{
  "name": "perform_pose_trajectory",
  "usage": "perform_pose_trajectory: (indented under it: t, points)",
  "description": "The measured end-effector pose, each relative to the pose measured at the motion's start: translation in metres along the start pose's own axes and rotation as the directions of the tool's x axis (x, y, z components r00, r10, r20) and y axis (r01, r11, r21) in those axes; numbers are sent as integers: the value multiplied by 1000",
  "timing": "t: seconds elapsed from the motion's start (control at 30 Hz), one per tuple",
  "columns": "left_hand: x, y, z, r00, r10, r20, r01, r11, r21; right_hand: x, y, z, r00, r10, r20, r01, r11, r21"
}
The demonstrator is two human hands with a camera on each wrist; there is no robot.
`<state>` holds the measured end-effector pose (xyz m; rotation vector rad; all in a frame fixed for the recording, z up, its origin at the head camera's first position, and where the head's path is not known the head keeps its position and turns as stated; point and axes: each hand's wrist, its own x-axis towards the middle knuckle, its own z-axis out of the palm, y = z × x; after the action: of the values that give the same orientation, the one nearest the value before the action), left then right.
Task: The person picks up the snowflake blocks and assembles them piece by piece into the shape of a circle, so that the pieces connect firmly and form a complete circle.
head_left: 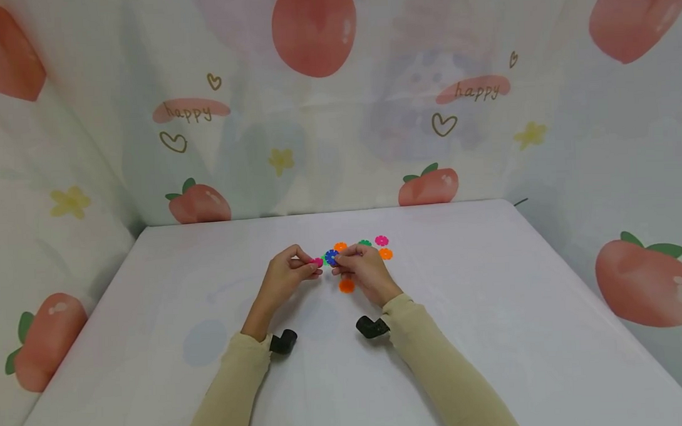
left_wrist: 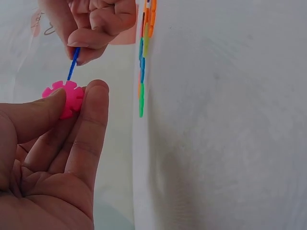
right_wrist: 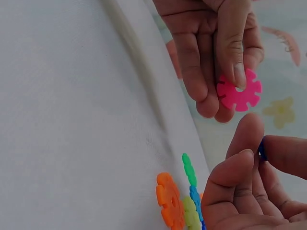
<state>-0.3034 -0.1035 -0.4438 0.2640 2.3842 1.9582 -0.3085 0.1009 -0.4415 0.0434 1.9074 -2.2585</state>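
My left hand (head_left: pixel 287 274) pinches a pink snowflake disc (left_wrist: pixel 73 99) between thumb and fingers; notches run round the disc's rim. Opposite it, my right hand (head_left: pixel 367 271) pinches a blue snowflake disc (head_left: pixel 332 258) by its edge. In the left wrist view the blue disc is seen edge-on, its lower edge right at the pink disc's rim. From the right wrist the blue disc (right_wrist: pixel 262 149) is mostly hidden by the fingers, while the pink disc (right_wrist: pixel 240 91) faces the camera. Both hands are held above the white table.
Loose discs lie around and beyond the right hand: orange (head_left: pixel 347 286) nearest, another orange one (head_left: pixel 385 254) to the right, pink (head_left: pixel 381 240) and green (head_left: pixel 365 243) farther back. The white tabletop (head_left: pixel 463 309) ends at a printed cloth backdrop (head_left: pixel 338 144). Black wrist cameras protrude below both sleeves.
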Motion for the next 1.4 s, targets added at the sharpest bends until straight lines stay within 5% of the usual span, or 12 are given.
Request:
perform_pose_trajectory:
  t: [0.23,0.47,0.73,0.97,1.17,1.4]
  points:
    - [0,-1,-1,1000,3,-3,-3,1000,-4,-2,-2,-1,999,-34,33,35,999,-39]
    - [1,0,-1,998,-41,-42,42,998,44,1,-6,-19,995,-94,-47,76,953,-293]
    - [2,1,-1,996,-70,-50,73,996,60,-2,-19,-71,978,-147,-147,18,763,-646]
    - [1,1,-4,995,-81,-56,84,994,63,-1,-19,-92,979,-141,-148,-21,649,-760]
    - [1,-1,-5,997,-69,-40,71,996,53,0,-14,-88,988,-136,-70,23,582,-813]
    - [2,0,-4,997,-64,-34,65,997,49,2,-14,-83,989,-81,120,143,431,-891]
